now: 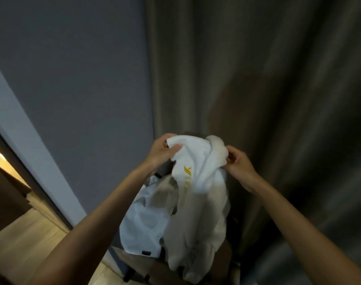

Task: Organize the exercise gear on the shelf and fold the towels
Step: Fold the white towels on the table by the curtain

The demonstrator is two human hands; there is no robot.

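Note:
A white towel (198,194) with a yellow logo hangs in front of me, held up by its top edge. My left hand (162,150) grips the towel's upper left corner, thumb over the cloth. My right hand (238,159) pinches the upper right corner. The towel's lower part droops crumpled toward a brown seat. A second white cloth (142,219) with a small dark label lies draped behind and to the left of the towel.
A grey wall (76,89) fills the left, and a dark brown curtain (268,89) hangs right behind the towel. A brown chair or stool (142,264) stands below. Pale wood floor (31,243) and a lit doorway are at the far left.

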